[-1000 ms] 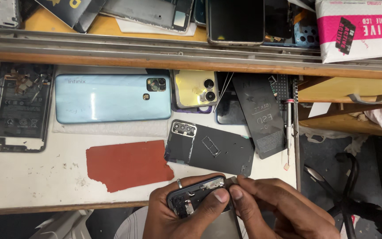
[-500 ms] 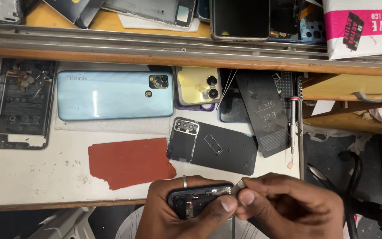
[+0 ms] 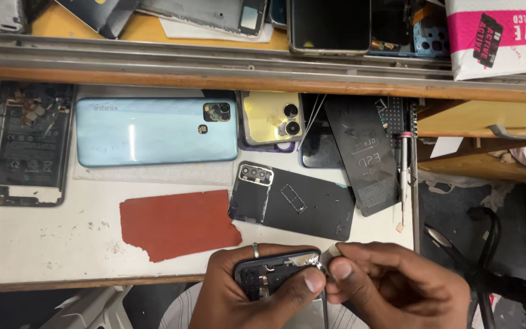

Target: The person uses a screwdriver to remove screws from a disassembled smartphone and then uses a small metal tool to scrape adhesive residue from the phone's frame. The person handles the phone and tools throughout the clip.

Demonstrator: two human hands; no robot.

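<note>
bare white desk (image 3: 44,244) left, black cover (image 3: 293,204) (close) ahead

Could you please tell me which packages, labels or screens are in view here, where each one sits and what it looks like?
Padded package: top right on the shelf, white with a pink band and a small black tag.
Dark screen: top centre on the shelf, black glossy rectangle, unlit.
Black sheet: right of the yellow phone, long dark rectangle with pale print.
Battery label: far left inside the opened phone, dark with small pale print.
</note>
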